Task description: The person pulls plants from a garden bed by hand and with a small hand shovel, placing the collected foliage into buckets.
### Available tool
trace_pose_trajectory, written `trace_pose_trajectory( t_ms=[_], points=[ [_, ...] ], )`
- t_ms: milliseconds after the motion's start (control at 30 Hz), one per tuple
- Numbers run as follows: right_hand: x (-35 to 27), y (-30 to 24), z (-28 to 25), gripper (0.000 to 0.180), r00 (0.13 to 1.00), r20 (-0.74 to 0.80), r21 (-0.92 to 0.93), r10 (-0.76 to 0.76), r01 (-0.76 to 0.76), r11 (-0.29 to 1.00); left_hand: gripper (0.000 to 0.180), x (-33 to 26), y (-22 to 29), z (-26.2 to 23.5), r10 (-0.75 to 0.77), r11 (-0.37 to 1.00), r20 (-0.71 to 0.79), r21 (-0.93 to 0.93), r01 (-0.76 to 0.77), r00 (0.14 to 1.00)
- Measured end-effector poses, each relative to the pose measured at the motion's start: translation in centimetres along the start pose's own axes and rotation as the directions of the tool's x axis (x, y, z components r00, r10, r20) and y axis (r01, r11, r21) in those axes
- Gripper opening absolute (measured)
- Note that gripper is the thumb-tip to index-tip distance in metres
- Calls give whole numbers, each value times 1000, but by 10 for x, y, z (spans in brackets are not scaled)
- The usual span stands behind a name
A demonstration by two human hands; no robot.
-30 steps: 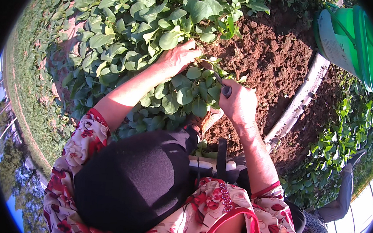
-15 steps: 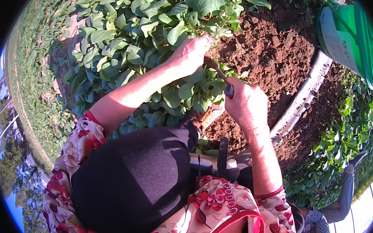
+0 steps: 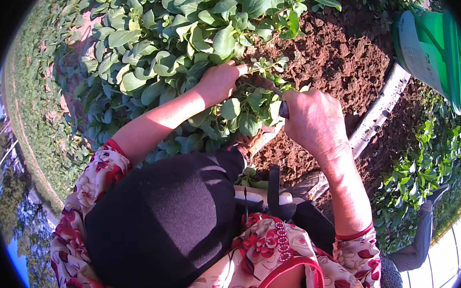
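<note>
Nearest, the person's floral sleeves and black apron (image 3: 166, 220) fill the lower view. Beyond them, the right hand (image 3: 313, 119) is clenched on a dark-handled tool (image 3: 283, 108), its blade hidden in the foliage. The left hand (image 3: 219, 81) has moved slightly right over the last second and now pinches a thin green stem (image 3: 257, 69) at the edge of the leafy plants (image 3: 195, 34), so both hands meet on 1 shoot. Farther right lie bare soil (image 3: 349, 56), a pale pipe (image 3: 380, 109) and a green bucket (image 3: 440, 51).
</note>
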State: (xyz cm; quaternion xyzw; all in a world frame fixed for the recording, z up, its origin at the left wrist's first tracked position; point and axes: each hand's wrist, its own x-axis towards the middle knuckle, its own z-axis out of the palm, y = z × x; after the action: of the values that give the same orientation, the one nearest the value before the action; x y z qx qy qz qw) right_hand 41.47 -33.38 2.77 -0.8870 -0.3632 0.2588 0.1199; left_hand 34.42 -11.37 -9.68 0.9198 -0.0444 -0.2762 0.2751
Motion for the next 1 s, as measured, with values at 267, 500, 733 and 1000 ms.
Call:
trace_pose_trajectory(
  t_ms=[267, 500, 733, 1000],
  points=[
    [15, 7, 30, 8, 994, 111, 6, -18, 18, 1000, 27, 4, -2, 19, -284, 908, -36, -330, 257, 958],
    [6, 38, 79, 19, 938, 126, 576, 322, -333, 746, 37, 2, -19, 15, -113, 967, -99, -240, 86, 989],
    [4, 26, 47, 15, 994, 27, 241, 105, -109, 964, 34, 0, -34, 9, 64, 994, -16, -87, -65, 998],
    [17, 4, 3, 7, 995, 99, 69, 21, -28, 997, 33, -8, -21, -3, 70, 997, 176, -33, -66, 982]
  ],
)
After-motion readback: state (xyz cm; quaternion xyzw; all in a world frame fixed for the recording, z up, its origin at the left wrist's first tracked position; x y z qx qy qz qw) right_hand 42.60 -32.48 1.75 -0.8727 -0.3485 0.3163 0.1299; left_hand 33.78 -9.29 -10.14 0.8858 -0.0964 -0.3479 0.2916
